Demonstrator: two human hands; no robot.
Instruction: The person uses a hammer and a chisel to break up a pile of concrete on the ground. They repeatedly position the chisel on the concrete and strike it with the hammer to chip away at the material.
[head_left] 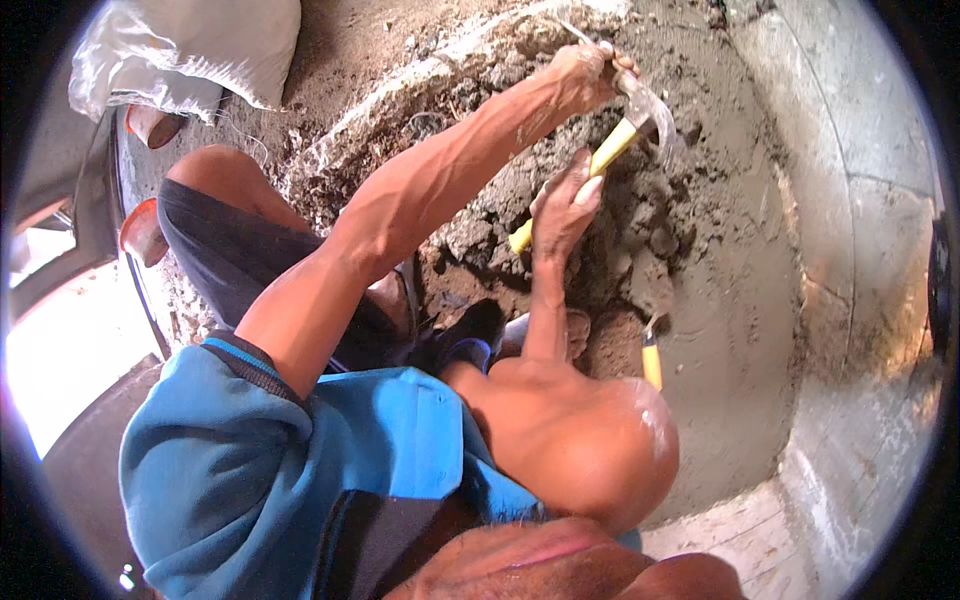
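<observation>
My right hand (566,205) is wrapped round the yellow handle of a claw hammer (615,145), with the handle's end sticking out below it. The hammer's curved metal claw points right, over the wet mortar. Beyond it, my left hand (592,78) is closed at the hammer head, its fingers touching or very near the metal. A thin pale rod (574,32) juts up and left from those fingers; its kind is not clear. Beneath both hands lies a heap of lumpy grey mortar (480,225). Nearer my right knee, a yellow-handled trowel (652,362) rests in the mortar, its blade mostly coated.
Smoothed wet mortar (735,330) spreads to the right, along a curved grey wall (850,180). A rough broken concrete edge (400,90) runs across the far side. At the far left are a white woven sack (190,50) and two orange-rimmed containers. My bent knees flank the heap.
</observation>
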